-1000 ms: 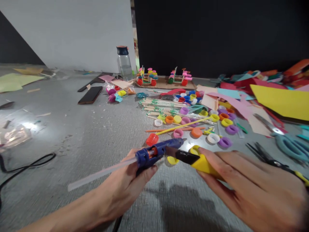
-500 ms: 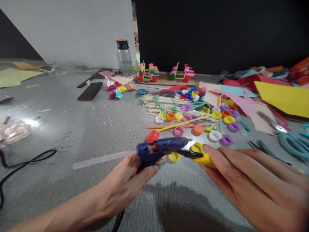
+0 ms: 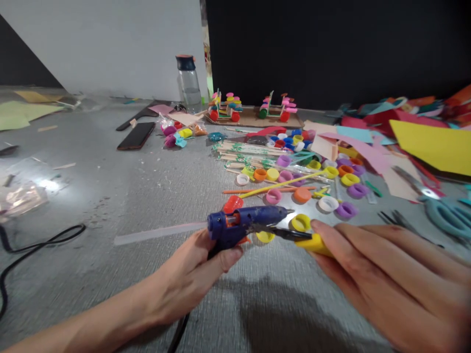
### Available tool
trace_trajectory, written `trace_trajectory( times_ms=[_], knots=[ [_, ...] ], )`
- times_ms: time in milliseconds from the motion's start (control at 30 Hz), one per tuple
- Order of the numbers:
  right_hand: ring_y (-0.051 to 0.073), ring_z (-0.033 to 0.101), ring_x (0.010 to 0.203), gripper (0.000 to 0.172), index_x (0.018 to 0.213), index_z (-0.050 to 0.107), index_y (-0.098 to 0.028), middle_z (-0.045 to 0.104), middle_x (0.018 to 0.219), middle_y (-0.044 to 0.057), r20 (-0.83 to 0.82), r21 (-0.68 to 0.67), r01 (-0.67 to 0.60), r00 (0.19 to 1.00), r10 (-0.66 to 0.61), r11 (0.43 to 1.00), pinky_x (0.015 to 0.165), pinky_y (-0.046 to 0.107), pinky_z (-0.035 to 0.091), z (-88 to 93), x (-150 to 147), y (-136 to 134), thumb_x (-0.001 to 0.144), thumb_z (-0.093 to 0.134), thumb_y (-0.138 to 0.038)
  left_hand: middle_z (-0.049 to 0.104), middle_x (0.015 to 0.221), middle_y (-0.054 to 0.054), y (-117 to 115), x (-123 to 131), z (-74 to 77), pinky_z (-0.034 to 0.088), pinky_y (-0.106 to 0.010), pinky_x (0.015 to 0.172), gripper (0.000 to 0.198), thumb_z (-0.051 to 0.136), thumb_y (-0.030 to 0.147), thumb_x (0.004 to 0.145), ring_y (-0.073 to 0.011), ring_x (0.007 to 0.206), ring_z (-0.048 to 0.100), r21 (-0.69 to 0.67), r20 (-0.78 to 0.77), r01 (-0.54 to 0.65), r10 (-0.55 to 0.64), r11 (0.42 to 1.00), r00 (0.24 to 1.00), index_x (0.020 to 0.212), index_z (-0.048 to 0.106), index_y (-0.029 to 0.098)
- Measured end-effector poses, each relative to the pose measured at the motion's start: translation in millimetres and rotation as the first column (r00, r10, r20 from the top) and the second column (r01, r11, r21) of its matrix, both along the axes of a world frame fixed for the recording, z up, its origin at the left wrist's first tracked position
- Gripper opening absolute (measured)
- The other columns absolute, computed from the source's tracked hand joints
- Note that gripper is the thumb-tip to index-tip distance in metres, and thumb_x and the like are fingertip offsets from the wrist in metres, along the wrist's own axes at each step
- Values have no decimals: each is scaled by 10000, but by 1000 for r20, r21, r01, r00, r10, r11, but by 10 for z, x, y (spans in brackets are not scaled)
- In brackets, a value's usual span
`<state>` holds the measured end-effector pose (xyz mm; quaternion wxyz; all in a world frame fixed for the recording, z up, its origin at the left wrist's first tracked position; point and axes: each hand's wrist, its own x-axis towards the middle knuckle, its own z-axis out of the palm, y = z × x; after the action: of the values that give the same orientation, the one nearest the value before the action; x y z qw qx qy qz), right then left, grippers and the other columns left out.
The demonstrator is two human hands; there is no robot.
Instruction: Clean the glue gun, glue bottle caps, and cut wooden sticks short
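Observation:
My left hand (image 3: 191,277) is closed round the grip of a blue hot glue gun (image 3: 246,220), its clear glue stick (image 3: 158,233) jutting out to the left and its nozzle pointing right. My right hand (image 3: 382,279) holds a yellow utility knife (image 3: 311,241) with a black blade end that lies under the gun's nozzle. A yellow bottle cap (image 3: 300,222), a second yellow cap (image 3: 265,237) and a red cap (image 3: 233,203) sit on the grey table just beyond the gun.
Several coloured bottle caps (image 3: 324,186), wooden sticks (image 3: 250,152) and straws lie mid-table. Coloured paper sheets (image 3: 430,142) and teal scissors (image 3: 447,215) fill the right. A phone (image 3: 137,136), a water bottle (image 3: 188,84) and two small cap models (image 3: 253,110) stand farther back. A black cable (image 3: 33,247) runs at the left.
The glue gun has levelled out and risen slightly. The knife's black tip now lies flatter beneath the nozzle. Both hands keep their hold.

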<state>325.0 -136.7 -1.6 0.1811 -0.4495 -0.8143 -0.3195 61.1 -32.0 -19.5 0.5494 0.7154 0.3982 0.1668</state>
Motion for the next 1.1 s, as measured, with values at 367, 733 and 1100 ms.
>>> trace_trajectory(
  times_ms=[367, 733, 1100],
  knots=[
    [258, 715, 710, 236, 1091, 702, -63, 784, 874, 126, -29, -12, -25, 999, 25, 1000, 651, 424, 575, 38, -94, 65, 871, 741, -139, 670, 907, -9, -10, 11, 31, 462, -296, 760, 277, 566, 452, 965, -186, 813, 563, -60, -16, -11, 10, 998, 1000, 1100, 704, 253],
    [256, 706, 748, 269, 1122, 714, -102, 783, 943, 92, -9, 6, 72, 997, -72, 997, 641, 412, 553, -29, -26, 52, 858, 751, -138, 477, 731, 35, 29, 24, 9, 335, -275, 617, 272, 534, 459, 981, -139, 684, 416, -184, 23, 18, -14, 983, 1000, 993, 608, 197],
    [198, 704, 768, 212, 1092, 706, -98, 774, 917, 50, -53, -65, -6, 999, 2, 998, 637, 344, 527, -42, -61, 94, 884, 734, -126, 477, 723, 37, 32, 32, 7, 332, -275, 604, 244, 550, 441, 965, -140, 671, 417, -129, 15, 2, -1, 992, 1000, 924, 587, 204]
  ],
)
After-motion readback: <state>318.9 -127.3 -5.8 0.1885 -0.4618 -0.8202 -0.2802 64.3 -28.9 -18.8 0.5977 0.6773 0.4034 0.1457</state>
